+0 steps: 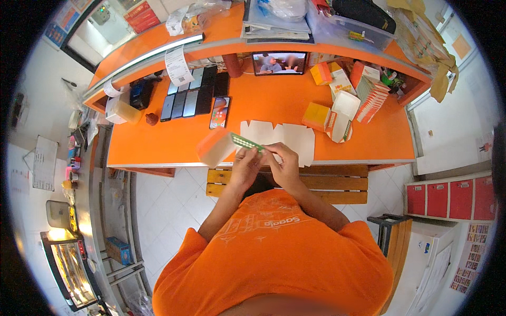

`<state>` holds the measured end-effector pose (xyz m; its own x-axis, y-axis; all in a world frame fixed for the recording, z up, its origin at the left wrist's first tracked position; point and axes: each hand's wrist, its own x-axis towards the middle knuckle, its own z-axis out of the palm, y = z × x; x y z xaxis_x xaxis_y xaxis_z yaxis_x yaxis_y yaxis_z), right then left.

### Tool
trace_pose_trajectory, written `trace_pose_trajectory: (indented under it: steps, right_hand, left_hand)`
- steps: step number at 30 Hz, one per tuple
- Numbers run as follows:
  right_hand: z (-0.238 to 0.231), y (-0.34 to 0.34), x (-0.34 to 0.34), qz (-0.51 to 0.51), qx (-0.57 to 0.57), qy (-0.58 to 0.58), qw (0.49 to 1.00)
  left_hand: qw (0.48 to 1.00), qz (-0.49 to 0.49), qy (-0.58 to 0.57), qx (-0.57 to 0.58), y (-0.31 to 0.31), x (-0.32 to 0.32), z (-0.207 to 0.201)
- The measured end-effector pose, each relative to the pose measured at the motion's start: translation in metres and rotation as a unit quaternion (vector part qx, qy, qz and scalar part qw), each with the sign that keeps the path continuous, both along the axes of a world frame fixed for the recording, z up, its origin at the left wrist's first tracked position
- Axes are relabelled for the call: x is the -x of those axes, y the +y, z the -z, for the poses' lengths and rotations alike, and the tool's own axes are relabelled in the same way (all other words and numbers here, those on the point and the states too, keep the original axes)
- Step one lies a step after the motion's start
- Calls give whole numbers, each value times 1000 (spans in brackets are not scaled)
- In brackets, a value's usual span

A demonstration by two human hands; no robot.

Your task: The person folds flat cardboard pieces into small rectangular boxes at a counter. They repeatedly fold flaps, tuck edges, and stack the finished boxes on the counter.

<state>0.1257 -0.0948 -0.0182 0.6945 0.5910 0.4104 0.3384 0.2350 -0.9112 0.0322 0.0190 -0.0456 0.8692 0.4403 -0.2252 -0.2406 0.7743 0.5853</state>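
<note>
Above the near edge of the orange desk, a partly folded paper food carton (217, 150) is between my hands, its orange side and green strip with white marks turned up. My left hand (245, 167) grips it from below near the green strip. The fingers of my right hand (283, 160) pinch the right end of that strip. Just beyond my hands, pale flat carton blanks (299, 141) lie on the desk with their plain side up. Farther right are an orange-yellow folded carton (316, 117) and an open white carton (345, 105).
A phone (220, 112) lies left of the blanks, near several dark phones (184, 102) in rows. At the back stands a lit tablet (279, 63). A stack of folded cartons (372, 98) leans at the right. A raised shelf (221, 48) crosses the back; a slatted bench (332, 184) is below.
</note>
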Motion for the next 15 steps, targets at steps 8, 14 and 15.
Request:
trace_pose_trajectory:
  steps: [8, 14, 15]
  right_hand:
    - [-14, -20, -48, 264, 100, -226, 932]
    - [-33, -30, -36, 167, 115, -219, 954]
    - [-36, -29, -35, 119, 113, -219, 962]
  left_hand:
    - [751, 15, 99, -653, -37, 25, -57]
    - [476, -57, 230, -847, -35, 9, -60]
    - [470, -62, 243, -846, -34, 7, -56]
